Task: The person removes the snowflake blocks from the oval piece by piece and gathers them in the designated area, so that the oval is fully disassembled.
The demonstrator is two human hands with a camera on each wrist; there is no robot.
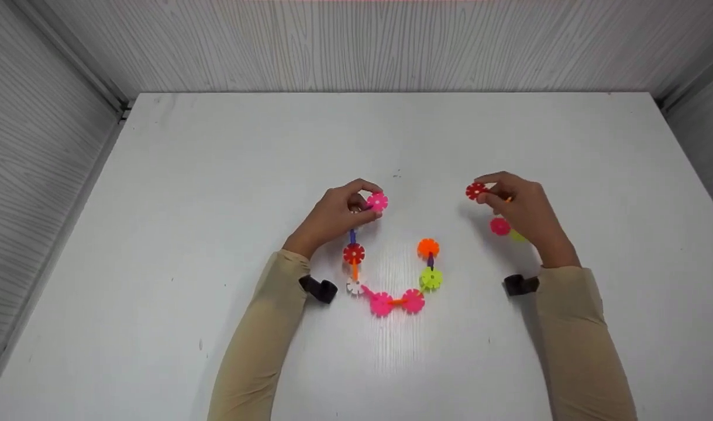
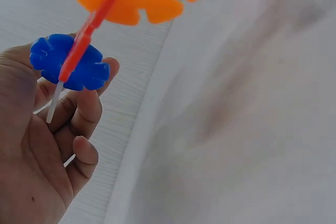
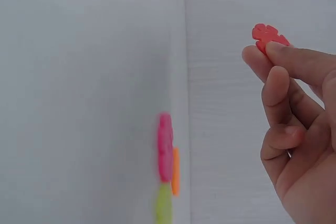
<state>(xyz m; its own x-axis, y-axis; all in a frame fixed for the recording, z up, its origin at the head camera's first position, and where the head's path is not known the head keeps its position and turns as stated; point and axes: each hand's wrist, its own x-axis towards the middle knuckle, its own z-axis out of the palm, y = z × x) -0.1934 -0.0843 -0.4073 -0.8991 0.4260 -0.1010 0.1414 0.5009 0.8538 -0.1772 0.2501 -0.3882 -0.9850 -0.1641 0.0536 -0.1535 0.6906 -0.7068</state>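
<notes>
My left hand [image 1: 340, 213] pinches the end of a chain of notched plastic discs, with a pink disc [image 1: 377, 202] between thumb and index finger. From there the chain curves in a U through a red disc [image 1: 354, 254], a white disc [image 1: 355, 286], pink ones and a yellow-green disc [image 1: 431, 279] to an orange disc [image 1: 428, 248]. In the left wrist view, a blue disc [image 2: 50, 66] overlaps the fingers, beside a red disc [image 2: 86, 38] seen edge-on. Thumb and fingertips of my right hand [image 1: 520, 202] pinch a single red disc [image 3: 268, 35], apart from the chain.
Under the right hand, a loose pink disc [image 1: 500, 226] and a yellow-green disc [image 1: 517, 235] are partly covered; an orange disc [image 3: 176, 171] shows beside them in the right wrist view. The white table [image 1: 216, 175] meets grey wood-grain panels [image 1: 356, 47] at the back and sides.
</notes>
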